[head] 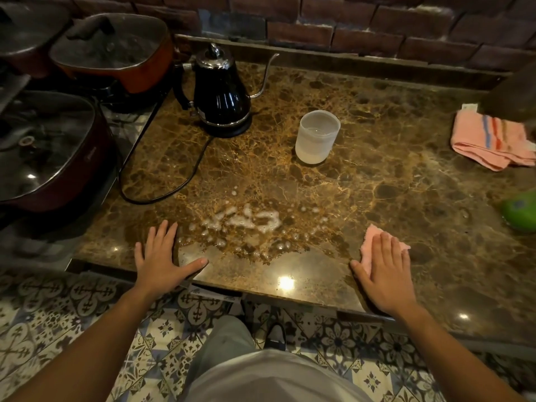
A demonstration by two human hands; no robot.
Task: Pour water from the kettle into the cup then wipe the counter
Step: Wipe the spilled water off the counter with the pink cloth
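Note:
A black gooseneck kettle [219, 94] stands on its base at the back left of the brown marble counter [391, 181]. To its right stands a frosted cup [317, 136] with water in it. A patch of spilled water and foam [243, 227] lies near the front edge. My left hand [161, 256] rests flat on the counter, fingers spread, just left of the spill. My right hand [387, 264] presses flat on a small pink cloth [369, 242] to the right of the spill.
A folded pink towel [490, 139] lies at the far right, with a green object [522, 210] below it. Lidded pans [116, 50] sit on the stove to the left. The kettle's cord [174, 181] loops across the counter. A brick wall runs behind.

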